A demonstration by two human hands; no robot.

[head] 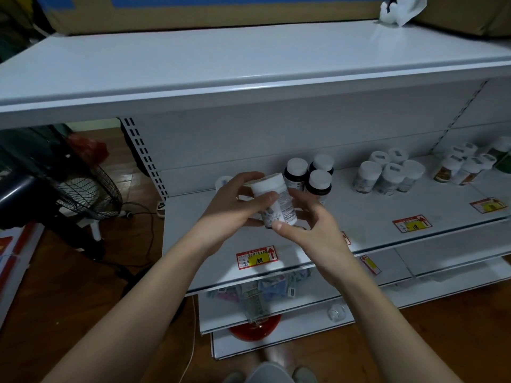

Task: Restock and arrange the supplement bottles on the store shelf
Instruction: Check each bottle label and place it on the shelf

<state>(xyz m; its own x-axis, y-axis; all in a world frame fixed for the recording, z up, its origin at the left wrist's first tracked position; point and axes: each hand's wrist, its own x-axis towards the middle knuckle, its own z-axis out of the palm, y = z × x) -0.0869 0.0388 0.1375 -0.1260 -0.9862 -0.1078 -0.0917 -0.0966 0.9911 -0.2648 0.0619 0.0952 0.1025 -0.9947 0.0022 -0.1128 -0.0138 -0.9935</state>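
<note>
Above a white shelf [359, 217] (wood floor [55, 286] below), both hands' fingers [266, 199] around one white bottle [276, 200].

The shelf [359, 217] was plain white. The held bottle [276, 200] was white with small dark print. Behind it, three bottles [308, 175] were dark brown with white caps. Price tags [256, 257] were red-bordered with yellow patches. The floor [69, 286] was reddish-brown wood; the cardboard box [193, 15] far above was tan with blue.

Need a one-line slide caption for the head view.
Both hands, left hand and right hand, hold a white bottle above the shelf.
</note>
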